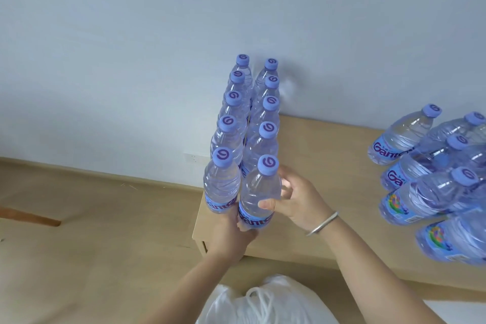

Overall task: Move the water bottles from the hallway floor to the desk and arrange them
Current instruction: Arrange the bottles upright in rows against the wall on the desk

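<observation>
Several clear water bottles with purple caps stand upright in two rows (244, 118) on the left end of the light wooden desk (320, 155), running back to the wall. My right hand (294, 197) grips the nearest bottle of the right row (259, 192) by its body, thumb in front and fingers behind. My left hand (236, 229) holds the lower part of this bottle, next to the front bottle of the left row (221, 184). A second group of several bottles (431, 171) stands on the desk at the right.
A white plastic bag (263, 300) lies below the desk's front edge, between my arms. Wooden floor (92, 218) spreads to the left, with a brown wooden piece (31, 216) on it. A wall socket (196, 158) sits low on the white wall.
</observation>
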Tool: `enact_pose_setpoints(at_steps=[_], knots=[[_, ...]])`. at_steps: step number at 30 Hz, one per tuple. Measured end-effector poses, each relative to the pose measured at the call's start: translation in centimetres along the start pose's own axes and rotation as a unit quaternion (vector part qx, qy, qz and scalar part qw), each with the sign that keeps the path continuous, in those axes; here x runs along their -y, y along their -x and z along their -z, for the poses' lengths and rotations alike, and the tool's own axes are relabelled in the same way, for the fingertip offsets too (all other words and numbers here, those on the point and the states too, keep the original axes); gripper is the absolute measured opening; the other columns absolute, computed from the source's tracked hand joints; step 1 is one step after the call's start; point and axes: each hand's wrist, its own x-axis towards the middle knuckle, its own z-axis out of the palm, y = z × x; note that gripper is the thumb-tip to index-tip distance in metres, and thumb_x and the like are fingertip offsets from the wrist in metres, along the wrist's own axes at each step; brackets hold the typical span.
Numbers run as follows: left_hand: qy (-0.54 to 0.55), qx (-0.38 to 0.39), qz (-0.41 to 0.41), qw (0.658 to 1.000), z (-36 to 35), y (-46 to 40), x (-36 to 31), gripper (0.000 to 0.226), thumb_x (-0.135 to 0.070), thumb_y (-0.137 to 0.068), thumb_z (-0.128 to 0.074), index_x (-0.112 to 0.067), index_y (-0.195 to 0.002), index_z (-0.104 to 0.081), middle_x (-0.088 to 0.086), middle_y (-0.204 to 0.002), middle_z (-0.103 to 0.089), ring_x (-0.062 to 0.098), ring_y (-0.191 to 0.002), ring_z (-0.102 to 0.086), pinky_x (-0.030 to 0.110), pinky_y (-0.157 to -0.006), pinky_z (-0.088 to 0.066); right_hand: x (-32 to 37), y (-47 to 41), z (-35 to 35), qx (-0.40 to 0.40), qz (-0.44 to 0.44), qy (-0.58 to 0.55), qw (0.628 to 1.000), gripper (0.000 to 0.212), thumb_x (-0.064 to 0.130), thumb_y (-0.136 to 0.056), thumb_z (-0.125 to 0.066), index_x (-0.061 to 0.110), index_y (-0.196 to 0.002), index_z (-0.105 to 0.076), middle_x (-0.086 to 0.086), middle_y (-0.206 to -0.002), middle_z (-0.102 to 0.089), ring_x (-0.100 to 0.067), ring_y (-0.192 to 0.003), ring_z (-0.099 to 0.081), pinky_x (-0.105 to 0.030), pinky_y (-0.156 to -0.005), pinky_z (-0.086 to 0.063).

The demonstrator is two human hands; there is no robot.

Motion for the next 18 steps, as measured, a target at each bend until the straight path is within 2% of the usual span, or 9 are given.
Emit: enact_pose_setpoints(at_steps=[3, 5, 7, 10, 12, 13, 15, 16, 18], knots=[[-0.012, 0.004, 0.024, 1.000, -0.1, 1.2, 0.4, 0.070, -0.011, -0.079, -0.067, -0.027, -0.140, -0.037, -0.014, -0.115, -0.057, 0.001, -0.102, -0.055, 0.014, -0.075, -0.042, -0.8, 0.0, -0.5, -0.027, 0.003, 0.015, 1.000, 0.060, 0.001, -0.072, -0.077, 0.019, -0.123, -0.052, -0.001, -0.125, -0.059, -0.011, -0.117, -0.056, -0.042, -0.103, -0.043], [0.003, 0.022, 0.063, 0.998, -0.1, 1.9, 0.7, 0.070, -0.009, -0.082, -0.066, -0.010, -0.143, -0.032, -0.003, -0.124, -0.053, 0.006, -0.113, -0.051, 0.015, -0.078, -0.039, -1.2, -0.4, -0.7, -0.050, 0.013, 0.019, 0.998, 0.061, 0.001, -0.071, -0.077, 0.018, -0.123, -0.051, -0.002, -0.126, -0.058, -0.013, -0.118, -0.054, -0.044, -0.103, -0.042], [0.045, 0.041, 0.088, 0.994, -0.2, 2.4, 0.9, 0.068, -0.003, -0.083, -0.064, -0.003, -0.143, -0.032, 0.002, -0.131, -0.050, 0.011, -0.120, -0.049, 0.014, -0.082, -0.037, -1.4, -0.8, -0.9, -0.066, 0.024, 0.007, 0.998, 0.061, 0.000, -0.070, -0.078, 0.018, -0.123, -0.052, -0.004, -0.126, -0.058, -0.016, -0.119, -0.054, -0.045, -0.104, -0.041], [0.136, 0.072, 0.102, 0.983, -0.1, 2.7, 0.7, 0.039, 0.002, -0.080, -0.065, -0.019, -0.111, -0.053, -0.008, -0.104, -0.051, 0.010, -0.103, -0.051, 0.014, -0.078, -0.041, -1.8, -1.0, -1.3, -0.086, 0.051, 0.018, 0.995, 0.058, 0.010, -0.065, -0.078, 0.033, -0.113, -0.053, -0.003, -0.120, -0.055, -0.020, -0.118, -0.053, -0.043, -0.105, -0.040], [0.188, 0.083, 0.107, 0.973, -0.1, 2.6, 0.1, 0.040, -0.005, -0.070, -0.069, -0.026, -0.099, -0.051, -0.007, -0.103, -0.049, 0.007, -0.096, -0.052, 0.017, -0.082, -0.042, -2.0, -1.1, -1.4, -0.098, 0.052, 0.024, 0.994, 0.057, 0.015, -0.063, -0.077, 0.041, -0.108, -0.053, 0.003, -0.116, -0.048, -0.019, -0.119, -0.050, -0.042, -0.106, -0.039], [0.210, 0.084, 0.109, 0.968, -0.1, 2.6, -0.3, 0.049, -0.006, -0.066, -0.067, -0.023, -0.110, -0.053, -0.004, -0.113, -0.051, 0.008, -0.100, -0.054, 0.021, -0.089, -0.043, -2.1, -1.2, -1.3, -0.096, 0.045, 0.020, 0.994, 0.057, 0.014, -0.064, -0.078, 0.043, -0.107, -0.053, 0.004, -0.117, -0.046, -0.017, -0.120, -0.049, -0.043, -0.106, -0.038], [0.251, 0.087, 0.127, 0.956, -0.1, 2.2, -0.8, 0.082, -0.003, -0.062, -0.064, -0.005, -0.139, -0.038, 0.008, -0.137, -0.044, 0.016, -0.115, -0.051, 0.029, -0.097, -0.043, -2.1, -1.4, -1.1, -0.083, 0.033, 0.017, 0.996, 0.059, 0.008, -0.067, -0.079, 0.043, -0.107, -0.053, 0.003, -0.119, -0.045, -0.012, -0.121, -0.048, -0.045, -0.106, -0.038], [0.270, 0.090, 0.132, 0.950, -0.2, 2.1, -1.1, 0.087, -0.002, -0.062, -0.063, -0.001, -0.143, -0.030, 0.011, -0.141, -0.040, 0.018, -0.118, -0.049, 0.030, -0.095, -0.044, -2.1, -1.5, -1.0, -0.079, 0.032, 0.018, 0.996, 0.060, 0.005, -0.068, -0.080, 0.042, -0.108, -0.053, 0.001, -0.120, -0.045, -0.011, -0.121, -0.048, -0.046, -0.106, -0.039], [0.303, 0.084, 0.141, 0.939, -0.3, 1.9, -1.7, 0.076, 0.010, -0.075, -0.060, 0.000, -0.144, -0.028, 0.015, -0.145, -0.036, 0.022, -0.120, -0.047, 0.029, -0.090, -0.043, -2.0, -1.6, -1.0, -0.080, 0.035, 0.019, 0.996, 0.060, 0.004, -0.067, -0.080, 0.041, -0.107, -0.054, -0.003, -0.122, -0.046, -0.014, -0.121, -0.050, -0.047, -0.105, -0.040]])
